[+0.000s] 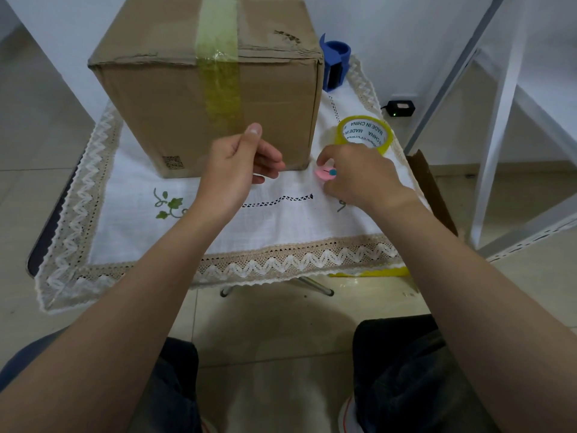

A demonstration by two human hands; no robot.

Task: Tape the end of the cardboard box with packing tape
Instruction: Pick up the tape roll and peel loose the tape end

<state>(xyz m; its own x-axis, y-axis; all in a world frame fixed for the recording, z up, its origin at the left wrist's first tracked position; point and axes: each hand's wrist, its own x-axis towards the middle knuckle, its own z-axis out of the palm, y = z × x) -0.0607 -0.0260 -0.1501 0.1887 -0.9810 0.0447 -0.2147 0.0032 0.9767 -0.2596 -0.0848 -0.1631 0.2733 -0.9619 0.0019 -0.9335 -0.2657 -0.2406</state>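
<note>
Right hand (pixel 359 173) pinches pink cutter (pixel 323 173) near tape roll (pixel 363 134). Left hand (pixel 237 160) half-curled before cardboard box (pixel 156 95), hold unclear. We should cut close, then smooth tape strip (pixel 220 95).

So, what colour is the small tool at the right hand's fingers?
Pink with a teal dot; the head view shows the small tool at the right hand.

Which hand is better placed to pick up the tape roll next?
Right, probably: the right hand lies just before the tape roll, though its fingers are on a pink cutter. The left hand hovers farther off, before the box.
</note>
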